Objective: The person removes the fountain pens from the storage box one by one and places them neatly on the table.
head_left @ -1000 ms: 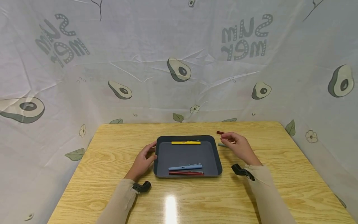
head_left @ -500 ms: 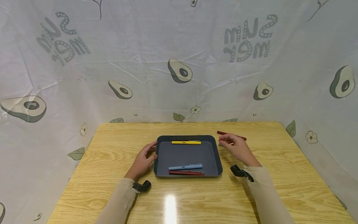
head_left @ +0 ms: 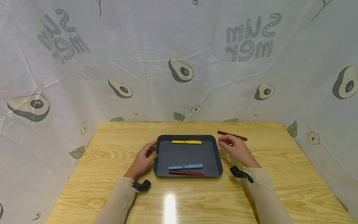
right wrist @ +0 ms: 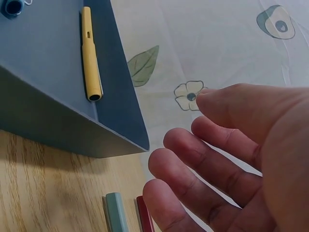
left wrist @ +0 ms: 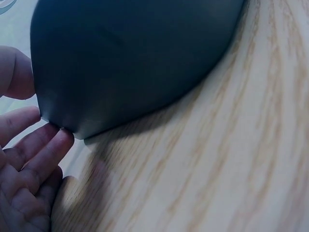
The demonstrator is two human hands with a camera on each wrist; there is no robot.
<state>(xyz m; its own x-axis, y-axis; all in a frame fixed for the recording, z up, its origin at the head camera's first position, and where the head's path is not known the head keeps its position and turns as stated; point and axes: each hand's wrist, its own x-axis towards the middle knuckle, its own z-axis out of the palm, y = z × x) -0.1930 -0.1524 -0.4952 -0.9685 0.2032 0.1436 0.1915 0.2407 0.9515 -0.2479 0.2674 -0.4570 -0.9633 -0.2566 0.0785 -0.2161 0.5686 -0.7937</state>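
A dark grey tray (head_left: 188, 155) lies on the table; its outer wall (left wrist: 120, 72) fills much of the left wrist view. My left hand (head_left: 144, 160) touches the tray's left side with its fingertips (left wrist: 65, 137). In the tray lie a yellow pen (head_left: 186, 142) along the far side, plus a light blue pen (head_left: 185, 167) and a dark red pen (head_left: 185, 173) near the front. Just right of the tray hovers my right hand (head_left: 237, 148), fingers loosely bent, holding nothing. Beneath or beside it are a green pen (right wrist: 116, 212), mostly hidden in the head view, and another red pen (head_left: 232, 135).
The wooden table (head_left: 193, 202) meets a pale printed cloth (head_left: 156, 102) at its back edge, and the cloth also hangs along both sides. Each sleeve carries a black wrist mount, seen on the left (head_left: 141, 185) and right (head_left: 240, 172).
My right hand has shifted slightly left toward the tray, uncovering more of the red pen behind it and covering the green pen's left end. My left hand and the tray stay put.
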